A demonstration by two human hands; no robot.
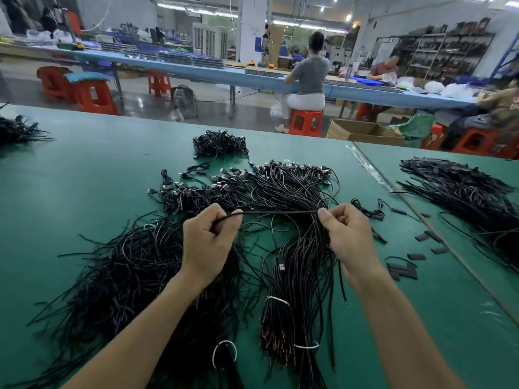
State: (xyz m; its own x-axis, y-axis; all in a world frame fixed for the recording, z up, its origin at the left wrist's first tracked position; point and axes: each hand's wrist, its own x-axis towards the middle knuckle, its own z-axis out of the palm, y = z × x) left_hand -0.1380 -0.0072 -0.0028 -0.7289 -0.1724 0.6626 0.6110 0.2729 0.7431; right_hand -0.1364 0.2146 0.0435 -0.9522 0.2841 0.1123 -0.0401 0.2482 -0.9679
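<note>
Two bare forearms reached in from 6 o'clock over a green table [84, 178]. The left hand [209, 242] and the right hand [348, 237] were raised level above a mass of wiring. Between them a single black cable [280, 212] was pulled taut and nearly level. The left fingers [216, 213] were curled round one end, and the right thumb and forefinger pinched the other with the remaining fingers tucked in.

Beneath the wrists, at 6 o'clock, lay a tied bundle [295, 304] bound with white ties, and a loose heap [126, 276] fanned out at 8 o'clock. At 4 o'clock, short black sleeve pieces [404, 269] were scattered on bare green surface. Beyond them a seam [421, 220] ran diagonally to a neighbouring top that carried another pile [463, 192].

Just past the hands, at 12 o'clock, lay the connector ends [252, 181], then a small knot of cables [220, 144] near the far edge. Open green table stretched towards 10 o'clock. Past the edge stood a cardboard box [365, 130] and a red stool [304, 122] with a seated person.
</note>
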